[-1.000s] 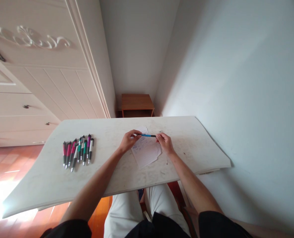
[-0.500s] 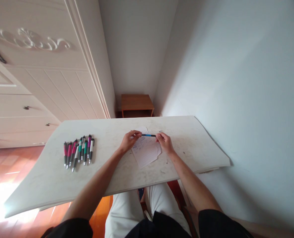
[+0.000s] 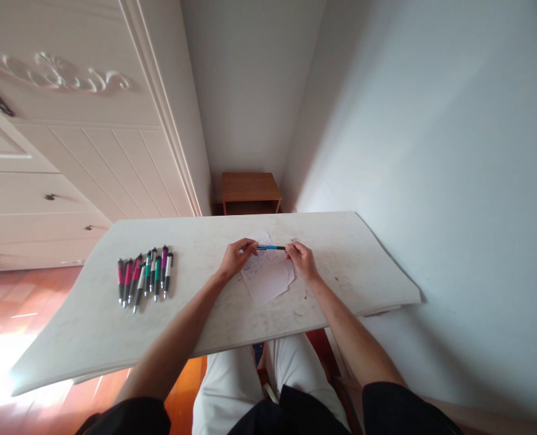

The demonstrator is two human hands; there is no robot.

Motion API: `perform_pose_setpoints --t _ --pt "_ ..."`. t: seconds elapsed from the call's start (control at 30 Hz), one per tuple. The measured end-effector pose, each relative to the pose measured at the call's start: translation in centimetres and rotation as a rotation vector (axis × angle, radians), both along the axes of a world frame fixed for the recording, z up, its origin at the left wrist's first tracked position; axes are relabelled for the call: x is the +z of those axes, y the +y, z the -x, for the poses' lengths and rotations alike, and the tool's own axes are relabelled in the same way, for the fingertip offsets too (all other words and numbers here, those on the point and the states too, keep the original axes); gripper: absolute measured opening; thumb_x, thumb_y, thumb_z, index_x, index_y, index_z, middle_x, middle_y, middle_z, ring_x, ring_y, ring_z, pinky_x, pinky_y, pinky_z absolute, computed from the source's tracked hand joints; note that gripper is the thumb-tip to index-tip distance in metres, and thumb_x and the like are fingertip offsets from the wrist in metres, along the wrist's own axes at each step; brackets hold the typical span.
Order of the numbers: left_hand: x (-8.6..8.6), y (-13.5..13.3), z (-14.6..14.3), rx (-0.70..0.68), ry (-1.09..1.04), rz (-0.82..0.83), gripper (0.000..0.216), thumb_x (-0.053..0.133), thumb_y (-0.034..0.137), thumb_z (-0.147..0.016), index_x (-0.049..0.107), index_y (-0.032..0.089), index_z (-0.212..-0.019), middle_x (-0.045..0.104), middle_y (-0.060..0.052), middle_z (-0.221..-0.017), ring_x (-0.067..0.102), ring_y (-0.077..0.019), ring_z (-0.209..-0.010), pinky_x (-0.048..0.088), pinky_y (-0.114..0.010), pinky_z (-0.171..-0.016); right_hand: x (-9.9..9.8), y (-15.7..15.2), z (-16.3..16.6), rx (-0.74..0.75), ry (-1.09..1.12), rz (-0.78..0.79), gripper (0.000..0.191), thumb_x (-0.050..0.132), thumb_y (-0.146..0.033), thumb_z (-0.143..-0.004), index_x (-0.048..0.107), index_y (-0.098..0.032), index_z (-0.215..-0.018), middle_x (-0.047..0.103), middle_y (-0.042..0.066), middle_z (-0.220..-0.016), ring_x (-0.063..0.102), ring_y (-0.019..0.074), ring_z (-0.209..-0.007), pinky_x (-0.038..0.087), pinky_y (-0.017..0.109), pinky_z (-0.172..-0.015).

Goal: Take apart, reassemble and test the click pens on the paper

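Observation:
Both hands hold one blue and black pen [image 3: 271, 248] level above the white table [image 3: 91, 326]. My left hand [image 3: 236, 257] pinches its left end. My right hand [image 3: 301, 260] pinches its right end. Under the pen lies a scrap of white paper [image 3: 268, 279] with faint blue scribbles. On the left part of the table, away from both hands, several pens [image 3: 144, 277] with pink, green and purple barrels lie side by side.
A white wardrobe with drawers [image 3: 46, 181] stands to the left. A small brown wooden cabinet [image 3: 249, 192] stands behind the table in the corner. A plain wall [image 3: 432, 151] runs along the right side. My white-trousered legs [image 3: 250, 386] show below the table's near edge.
Almost nothing differs: both hands keep hold of the pen over the paper, with only a slight shift of the view.

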State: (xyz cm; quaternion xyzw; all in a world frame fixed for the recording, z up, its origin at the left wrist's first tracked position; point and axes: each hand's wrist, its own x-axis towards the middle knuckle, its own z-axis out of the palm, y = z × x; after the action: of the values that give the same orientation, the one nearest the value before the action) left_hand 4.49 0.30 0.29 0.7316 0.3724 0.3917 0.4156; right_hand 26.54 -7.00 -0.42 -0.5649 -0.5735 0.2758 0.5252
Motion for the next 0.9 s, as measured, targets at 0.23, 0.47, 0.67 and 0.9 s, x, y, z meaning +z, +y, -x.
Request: perform_pose_setpoints --t 0.23,0.47,0.67,0.9 --pt "0.08 0.15 0.19 0.008 -0.011 0.024 0.031 0.060 0.048 -0.083 0.071 0.019 -0.084 0.074 -0.004 -0.076 0.065 -0.0195 -0.074 0.051 -0.031 -0.076 -0.25 -0.02 -0.17 0.020 0.012 -0.011 0.037 0.054 -0.052 -0.089 0.058 -0.019 -0.071 0.056 -0.001 -0.060 0.052 0.0134 -0.056 0.042 0.024 -0.057" --pt "-0.50 0.45 0.05 0.005 -0.085 -0.047 0.019 0.067 0.038 -0.076 0.069 0.019 -0.076 0.073 -0.006 -0.087 0.065 -0.0195 -0.081 0.051 -0.033 -0.079 -0.42 0.08 -0.21 0.009 0.006 0.013 0.041 0.053 -0.055 -0.088 0.056 -0.019 -0.069 0.055 -0.002 -0.058 0.049 0.0123 -0.053 0.040 0.023 -0.054" --pt "-0.07 0.11 -0.01 0.000 -0.136 -0.003 0.045 0.068 0.045 -0.079 0.062 0.016 -0.113 0.072 -0.009 -0.099 0.066 -0.0201 -0.088 0.050 -0.031 -0.078 -0.26 0.08 -0.16 0.013 0.029 -0.021 0.037 0.054 -0.050 -0.089 0.056 -0.019 -0.069 0.054 -0.001 -0.059 0.051 0.0127 -0.056 0.040 0.023 -0.056" --pt "0.37 -0.11 -0.17 -0.018 0.057 0.000 0.037 0.050 0.048 -0.089 0.069 0.017 -0.082 0.070 -0.003 -0.074 0.061 -0.0167 -0.070 0.047 -0.027 -0.069 -0.31 -0.08 -0.23 0.003 0.017 -0.007 0.036 0.054 -0.050 -0.089 0.059 -0.019 -0.072 0.057 -0.001 -0.061 0.052 0.0130 -0.058 0.041 0.024 -0.059"
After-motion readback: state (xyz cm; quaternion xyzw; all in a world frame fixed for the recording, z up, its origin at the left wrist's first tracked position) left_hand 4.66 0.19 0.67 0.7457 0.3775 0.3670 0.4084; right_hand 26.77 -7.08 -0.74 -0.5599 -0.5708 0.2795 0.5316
